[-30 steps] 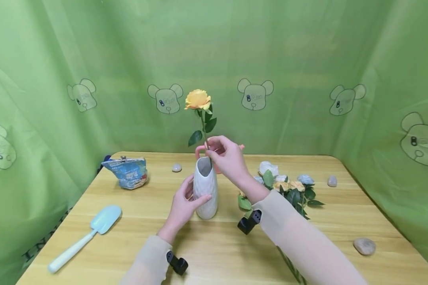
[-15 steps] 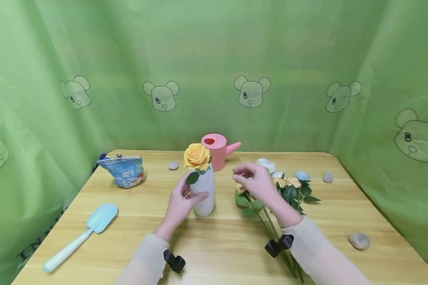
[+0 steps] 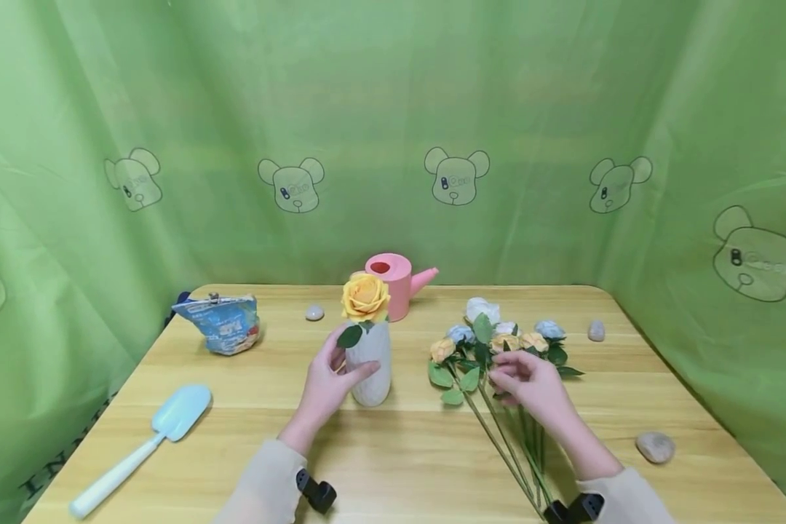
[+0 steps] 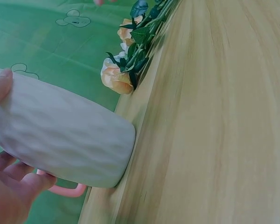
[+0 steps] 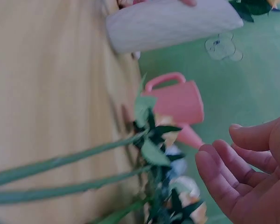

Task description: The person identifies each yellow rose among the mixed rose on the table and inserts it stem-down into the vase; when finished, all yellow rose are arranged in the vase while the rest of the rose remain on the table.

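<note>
My left hand (image 3: 322,387) holds a white textured vase (image 3: 373,375) that stands upright on the table, fingers around its side and thumb across the front. A yellow rose (image 3: 365,297) sits in the vase with its bloom just over the mouth, its stem hidden inside. In the left wrist view the vase (image 4: 70,130) has its base on the wood. My right hand (image 3: 530,380) hovers over a bunch of artificial roses with long green stems (image 3: 498,426). Nothing shows between its thumb and loosely bent fingers (image 5: 212,175) in the right wrist view.
A pink watering can (image 3: 399,287) stands behind the vase. To the left are a blue bag (image 3: 225,327) and a light blue trowel (image 3: 182,413). Stones lie about, including a grey one (image 3: 655,447) at right. A green curtain (image 3: 367,87) surrounds the table.
The yellow rose has dropped down into the vase. My right hand has let go of its stem and moved right to the rose bunch; my left hand stays on the vase.
</note>
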`<move>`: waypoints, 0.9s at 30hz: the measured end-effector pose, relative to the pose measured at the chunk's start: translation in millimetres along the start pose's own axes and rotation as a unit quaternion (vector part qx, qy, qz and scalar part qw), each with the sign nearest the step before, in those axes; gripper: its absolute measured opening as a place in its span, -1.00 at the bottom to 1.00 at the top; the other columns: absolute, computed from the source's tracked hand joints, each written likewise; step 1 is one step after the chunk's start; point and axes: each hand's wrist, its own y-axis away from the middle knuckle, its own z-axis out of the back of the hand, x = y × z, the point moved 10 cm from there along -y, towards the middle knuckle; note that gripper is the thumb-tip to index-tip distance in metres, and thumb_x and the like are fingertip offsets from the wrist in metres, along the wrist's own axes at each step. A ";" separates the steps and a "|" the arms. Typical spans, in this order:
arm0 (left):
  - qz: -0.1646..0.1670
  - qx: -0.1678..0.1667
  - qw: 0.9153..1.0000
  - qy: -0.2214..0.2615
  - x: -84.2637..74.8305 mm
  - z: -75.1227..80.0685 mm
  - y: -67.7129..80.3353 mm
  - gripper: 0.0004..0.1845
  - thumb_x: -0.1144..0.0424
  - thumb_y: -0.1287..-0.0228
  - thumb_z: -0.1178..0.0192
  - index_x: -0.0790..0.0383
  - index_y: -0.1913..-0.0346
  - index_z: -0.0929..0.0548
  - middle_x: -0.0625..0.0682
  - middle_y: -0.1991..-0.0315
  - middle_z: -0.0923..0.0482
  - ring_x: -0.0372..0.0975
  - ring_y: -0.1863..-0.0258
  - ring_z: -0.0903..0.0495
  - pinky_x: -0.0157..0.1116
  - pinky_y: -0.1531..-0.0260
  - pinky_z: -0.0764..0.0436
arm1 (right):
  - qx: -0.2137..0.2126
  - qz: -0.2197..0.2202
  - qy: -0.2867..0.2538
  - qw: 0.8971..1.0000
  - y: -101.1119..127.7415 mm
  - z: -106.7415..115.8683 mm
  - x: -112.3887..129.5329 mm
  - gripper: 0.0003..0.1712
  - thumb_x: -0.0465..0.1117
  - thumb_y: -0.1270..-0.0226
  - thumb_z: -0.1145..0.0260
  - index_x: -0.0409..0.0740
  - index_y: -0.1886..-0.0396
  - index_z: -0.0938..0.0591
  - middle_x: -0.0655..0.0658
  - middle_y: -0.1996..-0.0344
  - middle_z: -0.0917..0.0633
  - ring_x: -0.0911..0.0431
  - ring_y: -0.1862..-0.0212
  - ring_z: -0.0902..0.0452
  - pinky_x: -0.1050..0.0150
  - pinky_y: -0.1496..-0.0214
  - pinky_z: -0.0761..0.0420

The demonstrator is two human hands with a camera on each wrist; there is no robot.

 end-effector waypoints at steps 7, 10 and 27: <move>-0.012 -0.003 1.000 -0.007 25.6 -0.7 -7.0 -0.23 0.12 0.07 -0.46 -0.11 -0.27 -0.36 -0.04 -0.18 -0.45 -0.14 -0.18 -0.40 -0.08 -0.17 -0.35 | 0.000 -0.046 0.004 0.999 19.3 13.5 -32.5 -0.57 -0.35 -0.18 -0.30 -0.42 -0.03 -0.47 -0.32 0.29 -0.62 -0.10 0.37 -0.59 0.14 0.41 -0.66; -0.012 -0.006 1.000 -0.014 28.5 0.7 -7.9 -0.23 0.08 0.08 -0.46 -0.15 -0.26 -0.36 -0.08 -0.17 -0.45 -0.17 -0.18 -0.40 -0.09 -0.17 -0.36 | 0.014 -0.056 -0.011 0.998 25.2 8.6 -37.3 -0.57 -0.38 -0.17 -0.30 -0.45 -0.03 -0.45 -0.34 0.28 -0.62 -0.08 0.36 -0.60 0.15 0.39 -0.66; 0.000 0.007 1.000 -0.012 -3.7 -1.4 1.0 -0.27 0.32 -0.01 -0.40 0.10 -0.29 -0.34 0.09 -0.20 -0.43 -0.08 -0.19 -0.38 -0.06 -0.17 -0.35 | 0.096 -0.092 0.027 0.991 27.4 -36.3 -51.1 -0.57 -0.39 -0.04 -0.40 -0.40 0.06 -0.51 -0.18 0.36 -0.64 0.00 0.39 -0.58 0.15 0.49 -0.65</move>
